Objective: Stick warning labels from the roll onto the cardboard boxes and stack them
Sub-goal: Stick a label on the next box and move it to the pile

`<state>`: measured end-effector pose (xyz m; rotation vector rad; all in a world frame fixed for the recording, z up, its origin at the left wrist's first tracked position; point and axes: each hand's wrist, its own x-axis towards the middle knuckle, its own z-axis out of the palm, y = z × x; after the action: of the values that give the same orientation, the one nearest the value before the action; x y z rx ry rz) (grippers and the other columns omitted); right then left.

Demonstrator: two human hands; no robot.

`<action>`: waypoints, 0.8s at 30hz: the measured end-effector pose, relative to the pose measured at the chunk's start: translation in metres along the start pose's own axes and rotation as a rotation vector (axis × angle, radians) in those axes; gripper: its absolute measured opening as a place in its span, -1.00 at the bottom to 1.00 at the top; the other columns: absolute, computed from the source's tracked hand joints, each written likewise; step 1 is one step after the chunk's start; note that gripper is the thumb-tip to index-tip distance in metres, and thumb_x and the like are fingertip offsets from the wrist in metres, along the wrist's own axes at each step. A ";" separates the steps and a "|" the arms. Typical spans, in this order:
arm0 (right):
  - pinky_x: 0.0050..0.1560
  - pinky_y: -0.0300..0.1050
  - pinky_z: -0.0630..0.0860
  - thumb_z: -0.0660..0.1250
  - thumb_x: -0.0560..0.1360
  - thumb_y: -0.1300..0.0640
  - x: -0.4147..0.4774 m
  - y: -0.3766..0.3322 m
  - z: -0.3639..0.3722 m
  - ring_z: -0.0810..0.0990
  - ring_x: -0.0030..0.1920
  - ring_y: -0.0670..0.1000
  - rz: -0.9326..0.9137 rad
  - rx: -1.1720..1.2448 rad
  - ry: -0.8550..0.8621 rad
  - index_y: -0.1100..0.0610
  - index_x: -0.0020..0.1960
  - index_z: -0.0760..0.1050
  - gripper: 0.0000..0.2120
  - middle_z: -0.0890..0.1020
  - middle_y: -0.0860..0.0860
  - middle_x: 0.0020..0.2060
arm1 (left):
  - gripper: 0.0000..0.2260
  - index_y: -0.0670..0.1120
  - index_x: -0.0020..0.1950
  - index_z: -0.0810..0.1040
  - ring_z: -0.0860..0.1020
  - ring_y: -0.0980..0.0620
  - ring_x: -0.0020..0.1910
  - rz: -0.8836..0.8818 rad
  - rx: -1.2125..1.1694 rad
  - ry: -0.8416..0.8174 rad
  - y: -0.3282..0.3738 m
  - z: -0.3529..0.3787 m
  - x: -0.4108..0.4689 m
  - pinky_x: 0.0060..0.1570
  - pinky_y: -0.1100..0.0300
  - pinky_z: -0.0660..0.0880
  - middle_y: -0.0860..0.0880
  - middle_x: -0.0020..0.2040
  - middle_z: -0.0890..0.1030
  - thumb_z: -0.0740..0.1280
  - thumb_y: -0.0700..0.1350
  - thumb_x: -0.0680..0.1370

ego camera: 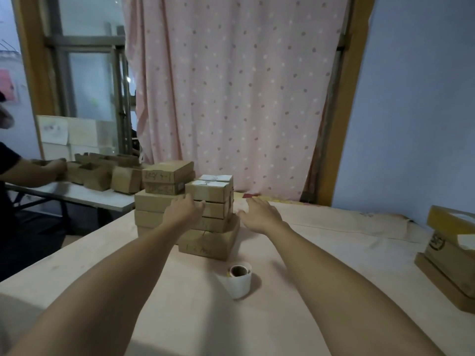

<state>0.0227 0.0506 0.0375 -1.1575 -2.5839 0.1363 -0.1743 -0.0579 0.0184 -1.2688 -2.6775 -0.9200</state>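
Note:
A stack of brown cardboard boxes stands at the far middle of the pink table. The top box carries a white label. My left hand rests against the stack's left front, fingers spread on a box edge without gripping it. To the right of the stack my right hand hovers flat with fingers apart, holding nothing. The label roll, white with a brown core, lies on the table between my forearms, nearer to me than the stack.
More boxes are piled behind the stack at left. Larger cartons sit at the table's right edge. Another person's arm handles boxes on a side table at left. A pink dotted curtain hangs behind.

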 end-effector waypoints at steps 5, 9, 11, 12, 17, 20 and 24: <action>0.41 0.13 0.35 0.14 0.64 -0.23 0.033 -0.020 0.009 0.34 0.50 0.17 0.012 0.138 -0.004 0.10 0.51 0.31 -0.43 0.38 0.06 0.53 | -0.45 -0.15 0.52 0.31 0.42 -0.16 0.38 0.017 -0.056 0.075 0.006 -0.001 0.025 0.30 -0.12 0.43 -0.16 0.43 0.43 0.15 0.17 0.64; 0.44 0.16 0.37 0.17 0.61 -0.27 0.062 -0.035 0.018 0.34 0.52 0.17 0.104 0.409 -0.031 0.05 0.62 0.15 -0.30 0.34 0.07 0.56 | -0.45 -0.18 0.49 0.30 0.37 -0.16 0.41 -0.026 -0.117 0.077 0.005 0.003 0.051 0.31 -0.10 0.39 -0.17 0.44 0.41 0.17 0.16 0.64; 0.42 0.13 0.40 0.19 0.61 -0.25 0.074 -0.042 0.021 0.37 0.50 0.18 0.152 0.533 -0.041 0.05 0.62 0.14 -0.31 0.35 0.07 0.55 | -0.45 -0.20 0.48 0.30 0.36 -0.17 0.42 -0.039 -0.160 0.076 0.003 0.006 0.060 0.31 -0.10 0.38 -0.19 0.43 0.41 0.18 0.16 0.65; 0.40 0.10 0.41 0.20 0.62 -0.23 0.078 -0.044 0.023 0.39 0.48 0.17 0.160 0.578 -0.046 0.04 0.61 0.15 -0.33 0.37 0.07 0.54 | -0.44 -0.21 0.48 0.29 0.36 -0.18 0.42 -0.043 -0.177 0.077 0.002 0.007 0.062 0.31 -0.10 0.38 -0.20 0.43 0.40 0.19 0.16 0.65; 0.40 0.11 0.43 0.22 0.58 -0.24 0.084 -0.053 0.034 0.42 0.46 0.14 0.145 0.674 -0.081 -0.06 0.61 0.14 -0.32 0.40 0.01 0.52 | -0.44 -0.21 0.47 0.30 0.39 -0.19 0.40 -0.035 -0.221 0.083 -0.004 0.016 0.071 0.29 -0.12 0.42 -0.20 0.41 0.44 0.21 0.16 0.64; 0.44 0.12 0.41 0.22 0.51 -0.30 0.084 -0.053 0.041 0.41 0.48 0.13 0.133 0.663 -0.105 -0.08 0.63 0.11 -0.24 0.38 -0.01 0.54 | -0.47 -0.18 0.44 0.33 0.38 -0.17 0.37 0.026 -0.196 0.077 -0.006 0.021 0.069 0.28 -0.12 0.42 -0.18 0.36 0.46 0.23 0.16 0.63; 0.41 0.11 0.43 0.25 0.42 -0.30 0.084 -0.051 0.043 0.46 0.43 0.11 0.123 0.666 -0.125 -0.08 0.61 0.15 -0.18 0.44 -0.03 0.49 | -0.45 -0.20 0.47 0.31 0.35 -0.18 0.40 0.044 -0.178 0.078 -0.004 0.027 0.069 0.32 -0.11 0.39 -0.20 0.39 0.43 0.25 0.14 0.62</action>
<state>-0.0802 0.0806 0.0275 -1.0558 -2.2641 1.0316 -0.2172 0.0020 0.0135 -1.2878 -2.5472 -1.1983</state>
